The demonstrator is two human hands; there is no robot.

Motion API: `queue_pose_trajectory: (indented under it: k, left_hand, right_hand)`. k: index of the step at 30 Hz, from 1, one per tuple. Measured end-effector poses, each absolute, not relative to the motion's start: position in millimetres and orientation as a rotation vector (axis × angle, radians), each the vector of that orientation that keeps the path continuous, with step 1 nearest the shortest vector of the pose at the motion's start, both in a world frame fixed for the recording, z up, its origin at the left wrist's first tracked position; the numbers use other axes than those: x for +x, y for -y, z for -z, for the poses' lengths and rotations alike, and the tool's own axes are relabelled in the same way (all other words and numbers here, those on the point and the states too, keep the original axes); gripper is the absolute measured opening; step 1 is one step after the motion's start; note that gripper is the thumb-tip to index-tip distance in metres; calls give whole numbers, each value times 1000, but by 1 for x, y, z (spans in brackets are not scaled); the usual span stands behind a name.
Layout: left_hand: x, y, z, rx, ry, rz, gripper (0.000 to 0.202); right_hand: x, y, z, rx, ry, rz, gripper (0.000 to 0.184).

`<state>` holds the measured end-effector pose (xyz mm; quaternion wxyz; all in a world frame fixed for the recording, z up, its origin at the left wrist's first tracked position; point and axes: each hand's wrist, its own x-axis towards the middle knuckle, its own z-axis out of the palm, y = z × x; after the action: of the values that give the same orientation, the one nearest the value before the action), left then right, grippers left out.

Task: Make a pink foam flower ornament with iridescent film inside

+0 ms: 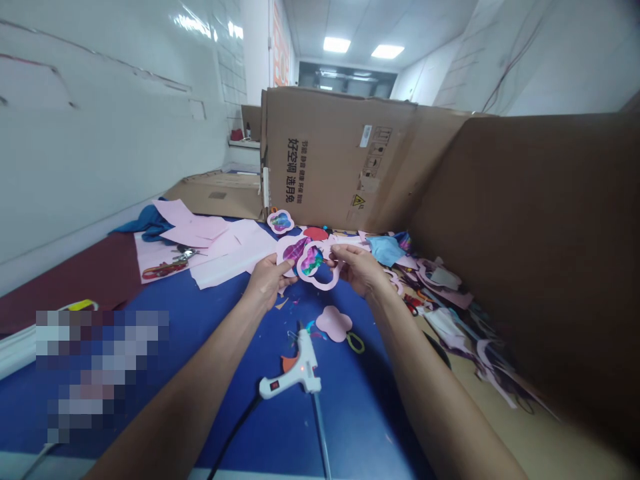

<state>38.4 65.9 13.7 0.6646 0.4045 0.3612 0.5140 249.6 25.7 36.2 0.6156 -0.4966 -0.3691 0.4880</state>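
Observation:
My left hand pinches a pink flower-shaped piece with shiny purple fabric at its middle. My right hand has its fingers closed on a pink flower-shaped paper ring, which overlaps the left piece; some blue-green shine shows through its opening. Below both hands lies a solid pink flower cutout with a yellow-green loop at its edge. A white hot glue gun with an orange trigger and a lit red light rests on the blue tabletop. Beyond my hands sits another flower piece with a shiny centre.
A large cardboard box walls off the back, and a cardboard panel the right. Paper scraps pile along the right. At left are pink sheets, scissors and blue cloth. A cord trails from the glue gun.

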Motion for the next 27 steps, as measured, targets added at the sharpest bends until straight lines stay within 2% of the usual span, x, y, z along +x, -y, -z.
queue_pose_trajectory:
  k: [8, 13, 19, 27]
  left_hand:
    - [41, -63, -14, 894, -861, -1130, 27]
    - [41, -61, -14, 894, -849, -1127, 29]
    - [40, -64, -11, 864, -832, -1154, 28]
    - [38, -66, -16, 771, -812, -1172, 17]
  right_hand:
    - [246, -26, -39, -1066, 823, -1029, 48]
    - [249, -26, -37, -1120, 785, -824, 49]
    - [262, -29, -36, -1149, 723, -630, 40]
    - [270, -25, -44, -979, 675, -639, 32]
